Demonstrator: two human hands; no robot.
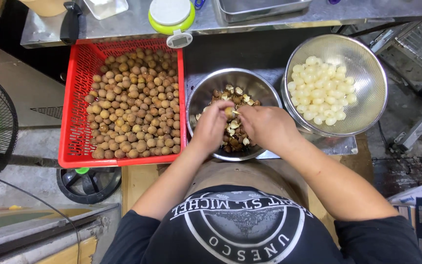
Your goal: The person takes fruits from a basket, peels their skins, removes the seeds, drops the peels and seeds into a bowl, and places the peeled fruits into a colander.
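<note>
Both hands meet over the steel bowl (199,98) at the centre of the view, and between them sits one small brown longan (229,112), half peeled by the look of the pale flake at its side. The left hand (211,126) is curled closed around the fruit from about eight o'clock, fingertips pinching it; the right hand (267,126) closes in from four o'clock, its thumb and forefinger at the fruit's shell, though whether it grips the fruit or only a shard of shell cannot be told. Below them the bowl holds brown shell pieces and pale scraps (235,132). At nine o'clock from the bowl stands a red plastic crate (72,98), filled with unpeeled longans (133,102); at two o'clock a steel mesh colander (367,63) holds peeled, translucent white fruit (318,90). At twelve o'clock, on the steel counter (123,22), sits a green-rimmed kitchen scale (172,17). The fruit is judged very light and small enough to roll away; its shell seems thin and brittle, likely to crack under a nail, while the flesh inside looks wet, slick and soft, easily bruised or squirted free by a hard squeeze. The safest hold is probably a light pinch across the still-shelled half, where the surface is dry and rough, leaving the exposed flesh untouched until the last piece of shell comes away.
</note>
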